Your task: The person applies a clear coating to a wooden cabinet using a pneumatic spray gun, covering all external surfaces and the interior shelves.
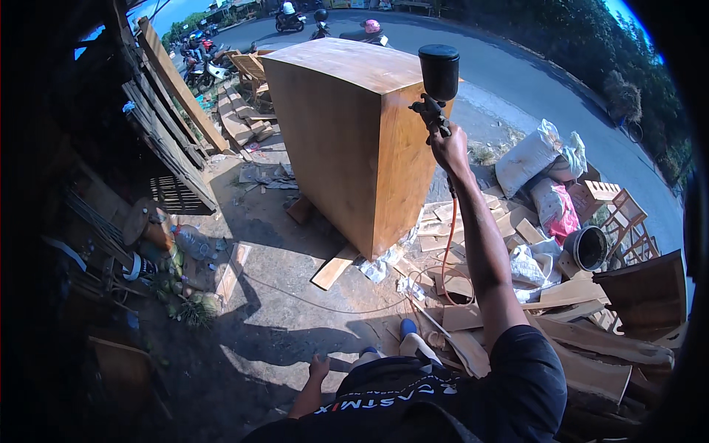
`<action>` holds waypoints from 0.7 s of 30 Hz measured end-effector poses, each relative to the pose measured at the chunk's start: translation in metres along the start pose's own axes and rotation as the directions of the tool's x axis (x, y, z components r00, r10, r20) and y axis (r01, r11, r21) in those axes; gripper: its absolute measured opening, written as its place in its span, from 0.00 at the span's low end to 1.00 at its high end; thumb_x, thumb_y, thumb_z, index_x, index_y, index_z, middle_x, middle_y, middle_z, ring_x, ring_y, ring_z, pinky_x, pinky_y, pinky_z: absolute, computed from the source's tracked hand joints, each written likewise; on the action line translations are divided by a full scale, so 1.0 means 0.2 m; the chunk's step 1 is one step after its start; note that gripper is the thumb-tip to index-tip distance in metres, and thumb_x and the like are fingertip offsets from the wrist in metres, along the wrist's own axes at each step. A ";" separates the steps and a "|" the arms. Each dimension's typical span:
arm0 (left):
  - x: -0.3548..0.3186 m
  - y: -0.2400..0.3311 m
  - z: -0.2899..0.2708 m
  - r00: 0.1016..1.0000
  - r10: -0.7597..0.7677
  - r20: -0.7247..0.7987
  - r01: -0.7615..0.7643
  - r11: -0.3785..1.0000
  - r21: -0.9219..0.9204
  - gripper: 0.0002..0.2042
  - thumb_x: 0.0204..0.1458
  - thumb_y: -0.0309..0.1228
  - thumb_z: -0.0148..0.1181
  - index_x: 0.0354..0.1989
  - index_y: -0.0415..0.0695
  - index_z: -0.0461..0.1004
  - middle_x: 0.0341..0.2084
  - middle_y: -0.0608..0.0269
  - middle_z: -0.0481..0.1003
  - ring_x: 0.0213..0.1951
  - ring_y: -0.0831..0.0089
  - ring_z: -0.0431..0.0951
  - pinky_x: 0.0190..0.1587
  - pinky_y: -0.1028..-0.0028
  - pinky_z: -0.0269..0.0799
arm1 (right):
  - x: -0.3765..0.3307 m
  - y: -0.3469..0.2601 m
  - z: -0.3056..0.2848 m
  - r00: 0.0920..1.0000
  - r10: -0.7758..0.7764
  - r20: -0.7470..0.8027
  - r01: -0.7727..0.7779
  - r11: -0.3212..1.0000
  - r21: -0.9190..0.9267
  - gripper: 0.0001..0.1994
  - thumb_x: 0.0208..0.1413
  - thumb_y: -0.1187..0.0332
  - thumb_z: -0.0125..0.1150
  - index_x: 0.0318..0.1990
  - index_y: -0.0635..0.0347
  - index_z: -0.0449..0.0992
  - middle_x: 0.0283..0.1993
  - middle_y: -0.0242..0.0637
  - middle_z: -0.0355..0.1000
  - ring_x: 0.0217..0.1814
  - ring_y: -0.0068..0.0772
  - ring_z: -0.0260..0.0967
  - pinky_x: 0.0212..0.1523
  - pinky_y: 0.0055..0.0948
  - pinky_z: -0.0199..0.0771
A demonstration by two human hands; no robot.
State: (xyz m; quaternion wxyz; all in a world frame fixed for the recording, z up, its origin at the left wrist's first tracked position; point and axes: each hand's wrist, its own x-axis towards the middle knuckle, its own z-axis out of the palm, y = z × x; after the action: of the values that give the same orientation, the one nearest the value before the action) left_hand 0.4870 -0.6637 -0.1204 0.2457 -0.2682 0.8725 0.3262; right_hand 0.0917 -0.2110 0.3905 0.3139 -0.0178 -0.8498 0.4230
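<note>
My right hand point(450, 148) is wrapped round the handle of a spray gun point(432, 116) with a black cup point(439, 72) on top. The gun is raised in front of the upper part of a large wooden cabinet point(402, 170), its nozzle pointing left. An orange air hose point(451, 247) hangs from the gun's handle and loops down to the ground. The cabinet has a shiny orange-brown narrow side and a duller broad side, and it stands on wooden blocks point(336, 267). My left hand point(319, 367) hangs low near my body, away from the cabinet, its fingers curled.
Wood offcuts point(583, 343) pile up on the right, near white sacks point(528, 159), a dark bucket point(589, 249) and a small wooden chair point(628, 218). Leaning slats point(166, 144) and a plastic bottle point(193, 242) are at left. Motorbikes point(290, 21) are on the road point(517, 81) behind.
</note>
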 end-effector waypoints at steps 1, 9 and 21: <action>0.01 -0.01 0.00 1.000 0.003 -0.026 -0.003 1.000 -0.009 0.34 0.53 0.50 0.63 0.64 0.42 0.66 0.57 0.43 0.74 0.59 0.47 0.74 0.61 0.56 0.69 | 0.06 0.03 -0.01 0.999 0.039 -0.007 -0.039 0.999 0.004 0.20 0.64 0.55 0.59 0.37 0.67 0.81 0.25 0.43 0.79 0.28 0.36 0.80 0.34 0.37 0.75; 0.21 0.30 0.09 0.999 0.024 -0.024 -0.027 0.988 -0.152 0.34 0.54 0.50 0.66 0.64 0.41 0.66 0.52 0.42 0.77 0.54 0.52 0.79 0.57 0.60 0.73 | 0.32 0.54 -0.35 0.925 -0.075 -0.373 0.026 0.990 -0.136 0.22 0.64 0.48 0.60 0.41 0.63 0.82 0.26 0.54 0.77 0.29 0.56 0.78 0.30 0.44 0.71; -0.15 3.17 0.27 -0.178 0.850 0.496 -0.747 0.211 -0.630 0.36 0.55 0.49 0.69 0.69 0.50 0.64 0.70 0.54 0.60 0.71 0.62 0.59 0.72 0.64 0.56 | 0.14 0.41 -0.63 0.968 0.248 -0.042 -0.186 0.817 0.546 0.29 0.70 0.42 0.47 0.49 0.64 0.79 0.37 0.40 0.81 0.15 0.14 0.54 0.15 0.18 0.50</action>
State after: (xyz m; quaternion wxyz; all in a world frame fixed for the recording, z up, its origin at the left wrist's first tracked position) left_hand 0.1246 -0.2081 0.1396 0.3255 0.5055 0.5965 0.5317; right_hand 0.1186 -0.0607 0.4023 0.3030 -0.0495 -0.6704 0.6755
